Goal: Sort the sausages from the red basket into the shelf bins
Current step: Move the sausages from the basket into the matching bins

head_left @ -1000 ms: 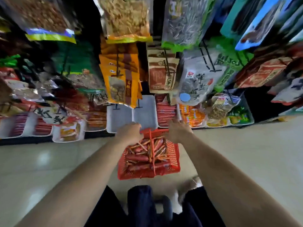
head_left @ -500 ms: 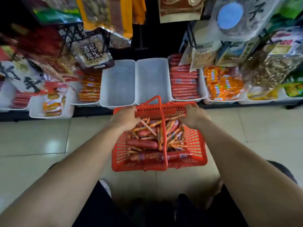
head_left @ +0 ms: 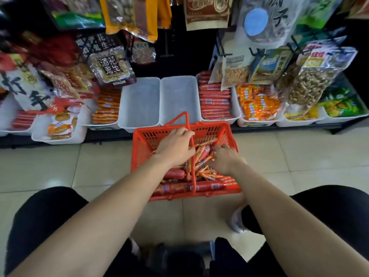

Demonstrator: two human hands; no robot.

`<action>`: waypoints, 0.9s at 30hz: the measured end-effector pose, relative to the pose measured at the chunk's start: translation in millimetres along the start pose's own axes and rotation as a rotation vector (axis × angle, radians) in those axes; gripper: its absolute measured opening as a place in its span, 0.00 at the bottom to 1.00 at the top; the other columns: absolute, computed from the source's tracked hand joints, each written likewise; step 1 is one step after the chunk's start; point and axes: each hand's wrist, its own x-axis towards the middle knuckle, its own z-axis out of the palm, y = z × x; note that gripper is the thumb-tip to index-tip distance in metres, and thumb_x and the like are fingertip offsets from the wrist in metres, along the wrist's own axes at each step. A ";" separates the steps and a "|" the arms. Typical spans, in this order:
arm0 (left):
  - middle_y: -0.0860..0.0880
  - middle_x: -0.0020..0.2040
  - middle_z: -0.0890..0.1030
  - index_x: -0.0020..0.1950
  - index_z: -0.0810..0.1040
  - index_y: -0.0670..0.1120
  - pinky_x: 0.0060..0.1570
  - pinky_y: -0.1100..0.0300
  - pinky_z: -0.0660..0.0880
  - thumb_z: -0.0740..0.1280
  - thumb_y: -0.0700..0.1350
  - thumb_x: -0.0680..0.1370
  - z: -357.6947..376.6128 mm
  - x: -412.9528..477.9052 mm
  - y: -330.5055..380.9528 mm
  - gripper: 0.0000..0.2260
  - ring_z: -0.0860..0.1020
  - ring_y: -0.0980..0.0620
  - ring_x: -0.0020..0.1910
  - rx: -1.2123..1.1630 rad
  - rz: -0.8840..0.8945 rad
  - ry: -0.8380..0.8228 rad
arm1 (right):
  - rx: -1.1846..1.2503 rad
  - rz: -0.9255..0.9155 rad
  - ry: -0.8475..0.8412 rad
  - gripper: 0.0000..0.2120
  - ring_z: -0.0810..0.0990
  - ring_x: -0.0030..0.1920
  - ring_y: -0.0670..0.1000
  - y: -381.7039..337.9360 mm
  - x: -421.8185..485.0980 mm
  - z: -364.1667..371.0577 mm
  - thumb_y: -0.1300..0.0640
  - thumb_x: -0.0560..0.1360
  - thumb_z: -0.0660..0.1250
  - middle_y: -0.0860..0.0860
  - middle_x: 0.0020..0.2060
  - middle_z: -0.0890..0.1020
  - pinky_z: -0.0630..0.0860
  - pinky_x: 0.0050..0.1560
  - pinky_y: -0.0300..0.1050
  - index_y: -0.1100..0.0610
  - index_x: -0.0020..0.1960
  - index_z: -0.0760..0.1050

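On floor (head_left: pixel 60 166), red basket (head_left: pixel 211 129) just near side of 2 empty bins (head_left: pixel 139 102). Among its mixed sausages (head_left: pixel 173 173): left hand (head_left: pixel 175 145), right hand (head_left: pixel 225 159); cannot tell what either grips. Risk: thick and thin tangled, wrong sort binned.

My left hand (head_left: pixel 175 146) covers the middle of the red basket (head_left: pixel 143 148). Its fingertips bend out of my sight, so I cannot tell whether it holds anything. The fingertips of my right hand (head_left: pixel 224 159) are buried among the sausages (head_left: pixel 173 173), so its grip is unclear too. The sausages under both hands are hidden, and their wrapper print is too small to read. Behind the basket, hanging snack bags (head_left: pixel 111 64) are cut off by the top edge and cover the backs of several bins (head_left: pixel 236 116). Far left of the basket, the bins blur.
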 end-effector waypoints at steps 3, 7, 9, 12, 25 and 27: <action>0.52 0.72 0.69 0.71 0.72 0.51 0.67 0.48 0.69 0.61 0.56 0.78 15.8 7.9 19.2 0.22 0.65 0.48 0.72 0.088 0.074 0.003 | 0.024 0.039 -0.015 0.31 0.70 0.67 0.65 18.3 10.5 -1.6 0.40 0.72 0.66 0.60 0.66 0.71 0.72 0.65 0.59 0.52 0.72 0.69; 0.52 0.70 0.71 0.67 0.76 0.50 0.64 0.47 0.70 0.61 0.57 0.78 26.3 6.3 14.9 0.20 0.66 0.47 0.70 0.156 0.053 -0.068 | 0.068 0.038 0.002 0.27 0.72 0.64 0.66 23.8 22.6 -9.2 0.43 0.73 0.64 0.62 0.63 0.73 0.73 0.63 0.59 0.55 0.68 0.71; 0.53 0.69 0.71 0.65 0.77 0.51 0.64 0.48 0.70 0.63 0.55 0.77 20.7 -4.2 3.7 0.18 0.66 0.47 0.69 0.163 0.031 -0.039 | 0.081 0.024 0.002 0.27 0.72 0.65 0.65 18.8 23.6 -13.1 0.44 0.73 0.65 0.62 0.64 0.72 0.73 0.63 0.59 0.55 0.68 0.71; 0.51 0.64 0.74 0.62 0.79 0.51 0.63 0.50 0.71 0.65 0.55 0.76 5.2 -28.5 -21.7 0.17 0.68 0.47 0.66 0.173 -0.068 0.042 | 0.073 0.001 0.015 0.28 0.71 0.66 0.64 5.1 19.4 -17.0 0.43 0.73 0.65 0.60 0.66 0.72 0.73 0.63 0.59 0.54 0.70 0.70; 0.47 0.63 0.74 0.66 0.75 0.50 0.63 0.47 0.72 0.65 0.57 0.77 30.9 -56.5 -60.8 0.21 0.69 0.44 0.66 0.042 -0.291 -0.114 | 0.022 -0.055 -0.032 0.31 0.71 0.67 0.64 -21.7 29.9 3.9 0.43 0.71 0.65 0.59 0.68 0.70 0.73 0.64 0.59 0.52 0.72 0.68; 0.47 0.65 0.73 0.68 0.74 0.48 0.65 0.48 0.71 0.64 0.56 0.78 48.7 -40.4 -62.3 0.21 0.69 0.44 0.67 0.014 -0.282 -0.155 | 0.035 -0.027 -0.057 0.29 0.73 0.65 0.64 -12.7 50.7 15.5 0.42 0.72 0.65 0.59 0.69 0.71 0.73 0.63 0.58 0.53 0.69 0.71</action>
